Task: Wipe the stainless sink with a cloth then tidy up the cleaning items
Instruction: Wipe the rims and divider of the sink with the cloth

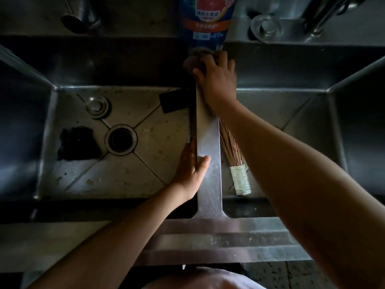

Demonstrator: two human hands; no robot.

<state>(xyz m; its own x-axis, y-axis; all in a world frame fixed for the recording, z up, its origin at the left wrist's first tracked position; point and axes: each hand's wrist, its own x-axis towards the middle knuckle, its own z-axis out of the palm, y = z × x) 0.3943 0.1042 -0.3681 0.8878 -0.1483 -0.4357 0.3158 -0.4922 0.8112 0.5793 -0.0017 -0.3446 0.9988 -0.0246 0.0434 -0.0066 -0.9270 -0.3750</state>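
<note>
Right now, over the stainless sink (208,227), my right hand (216,80) is stretched to the far end of the divider (208,134) between the two basins, fingers curled down on a bunched cloth (190,63). My left hand (190,165) braces the near half of the same strip: thumb flat on top, fingers straight down the left basin's wall, holding nothing.

The divider runs straight away from me, so I judge the next wiping stroke comes back along it toward my body. The right hand alone has the cloth. The left hand sits squarely in that path and would have to lift or slide off first.

Just beyond the cloth stands a detergent bottle (206,21) on the back surface, close enough that I cannot tell whether they touch; a push forward could tip it.

In the right basin a bamboo brush (234,157) lies beside the divider and roughly parallel to it, partly under my right forearm. In the left basin a black sponge (174,101) sits against the divider's far end, while a dark scouring pad (78,143) and a loose stopper (96,106) lie near the open drain (121,139), all still to be tidied.
</note>
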